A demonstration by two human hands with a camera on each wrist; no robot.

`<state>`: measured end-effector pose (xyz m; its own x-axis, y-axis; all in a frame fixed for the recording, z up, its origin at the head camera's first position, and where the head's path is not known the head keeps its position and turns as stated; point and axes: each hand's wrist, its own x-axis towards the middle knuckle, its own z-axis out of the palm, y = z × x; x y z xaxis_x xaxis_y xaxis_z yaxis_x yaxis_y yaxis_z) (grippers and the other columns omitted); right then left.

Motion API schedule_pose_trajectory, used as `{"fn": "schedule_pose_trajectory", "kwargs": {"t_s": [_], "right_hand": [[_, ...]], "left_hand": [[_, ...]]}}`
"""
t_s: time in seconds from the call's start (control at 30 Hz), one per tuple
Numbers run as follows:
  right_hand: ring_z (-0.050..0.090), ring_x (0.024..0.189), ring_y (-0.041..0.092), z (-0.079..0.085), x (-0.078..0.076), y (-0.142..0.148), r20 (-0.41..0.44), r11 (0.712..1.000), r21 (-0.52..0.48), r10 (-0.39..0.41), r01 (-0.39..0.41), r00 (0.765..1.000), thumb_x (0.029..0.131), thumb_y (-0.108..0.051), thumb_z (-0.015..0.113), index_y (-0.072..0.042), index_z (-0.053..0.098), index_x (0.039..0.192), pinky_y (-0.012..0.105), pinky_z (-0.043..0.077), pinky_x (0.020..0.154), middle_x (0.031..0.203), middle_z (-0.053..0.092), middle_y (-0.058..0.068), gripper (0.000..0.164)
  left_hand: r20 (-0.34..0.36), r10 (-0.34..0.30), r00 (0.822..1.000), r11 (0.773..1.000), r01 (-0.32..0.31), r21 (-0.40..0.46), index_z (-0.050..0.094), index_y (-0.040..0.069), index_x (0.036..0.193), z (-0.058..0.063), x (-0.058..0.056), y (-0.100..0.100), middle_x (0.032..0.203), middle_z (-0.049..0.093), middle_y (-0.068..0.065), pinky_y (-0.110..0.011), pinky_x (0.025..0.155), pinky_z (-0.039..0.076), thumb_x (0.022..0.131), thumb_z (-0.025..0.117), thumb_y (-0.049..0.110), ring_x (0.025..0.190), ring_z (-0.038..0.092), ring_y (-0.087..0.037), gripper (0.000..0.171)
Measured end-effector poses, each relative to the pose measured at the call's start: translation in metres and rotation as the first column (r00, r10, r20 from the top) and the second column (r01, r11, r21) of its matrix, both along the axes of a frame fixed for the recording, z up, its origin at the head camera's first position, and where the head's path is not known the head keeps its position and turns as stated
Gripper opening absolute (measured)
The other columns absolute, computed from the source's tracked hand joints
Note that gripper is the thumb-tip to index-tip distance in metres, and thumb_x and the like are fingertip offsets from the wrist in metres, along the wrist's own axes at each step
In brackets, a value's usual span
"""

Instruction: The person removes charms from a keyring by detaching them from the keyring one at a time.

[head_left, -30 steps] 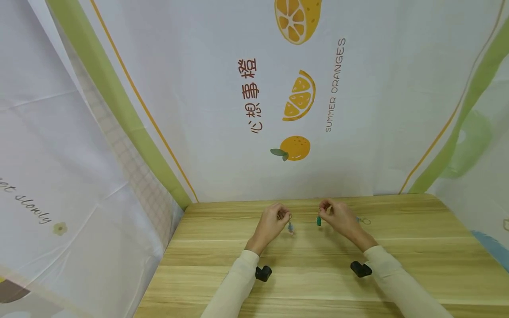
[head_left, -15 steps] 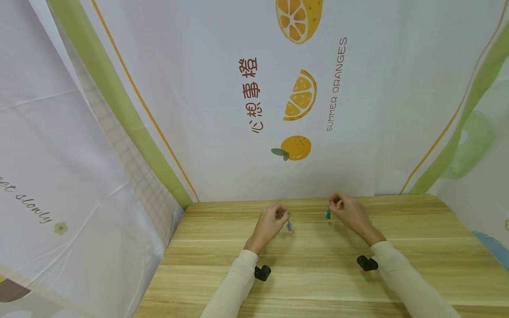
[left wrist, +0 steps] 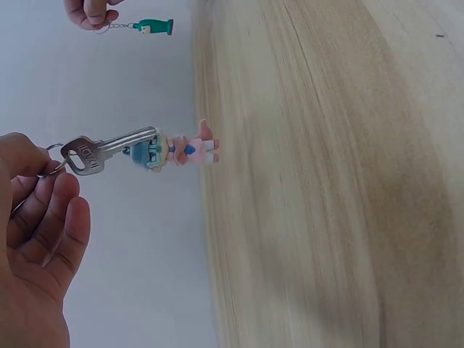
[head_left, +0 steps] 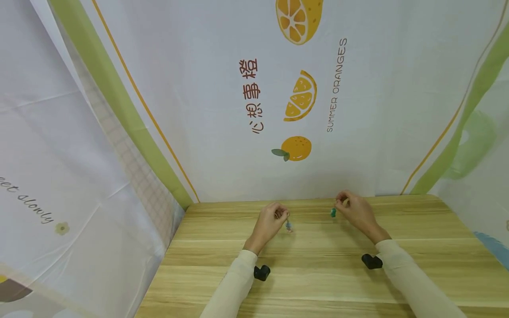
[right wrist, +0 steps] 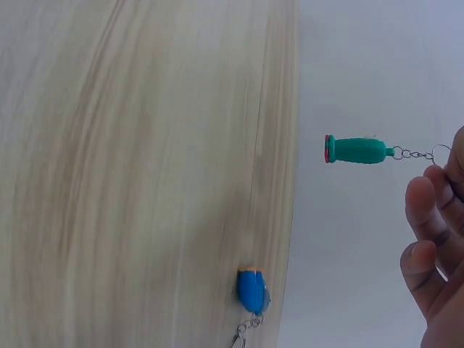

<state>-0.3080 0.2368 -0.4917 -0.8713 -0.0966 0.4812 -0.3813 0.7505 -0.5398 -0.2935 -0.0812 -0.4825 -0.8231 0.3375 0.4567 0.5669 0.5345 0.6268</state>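
Observation:
My left hand (head_left: 270, 224) pinches a key ring (left wrist: 51, 172) between thumb and forefinger. From it hang a silver key (left wrist: 90, 156) and a small figurine charm (left wrist: 179, 148) in pink and light blue, held over the table. The other fingers are loosely curled. Off to the right, my right hand (head_left: 358, 213) pinches the thin ring of a keychain. A green figurine (right wrist: 360, 150) with a red base dangles from its short chain; no key shows on it. A blue figurine keychain (right wrist: 251, 292) lies on the table near the right hand, hidden behind that hand in the head view.
Both hands are over a light wood-grain table (head_left: 310, 274), close to its back edge. A white cloth (head_left: 222, 168) printed with oranges hangs right behind it. Black wrist mounts (head_left: 262, 273) stick out from the cream sleeves (head_left: 234, 282).
My right hand has moved right and slightly back with the green figurine keychain, and now covers the blue keychain in the head view. The left hand has barely shifted.

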Motion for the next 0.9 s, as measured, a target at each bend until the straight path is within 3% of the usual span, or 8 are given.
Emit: {"fn": "schedule_pose_trajectory", "kwargs": {"t_s": [0.9], "right_hand": [[0.059,0.07,0.015,-0.014,-0.009,0.039,0.103,0.998,0.002,-0.056,0.056,0.993,0.106,-0.019,0.059,-0.003,0.068,0.114,0.028,0.043,0.054,0.104,0.074,0.015,0.019]], "left_hand": [[0.0,0.02,1.0,1.0,-0.02,-0.018,0.077,0.004,0.109,0.0,-0.001,-0.002,0.098,0.075,-0.006,-0.02,0.075,0.057,0.107,0.067,0.014,0.084,0.067,-0.011,0.015]]}}
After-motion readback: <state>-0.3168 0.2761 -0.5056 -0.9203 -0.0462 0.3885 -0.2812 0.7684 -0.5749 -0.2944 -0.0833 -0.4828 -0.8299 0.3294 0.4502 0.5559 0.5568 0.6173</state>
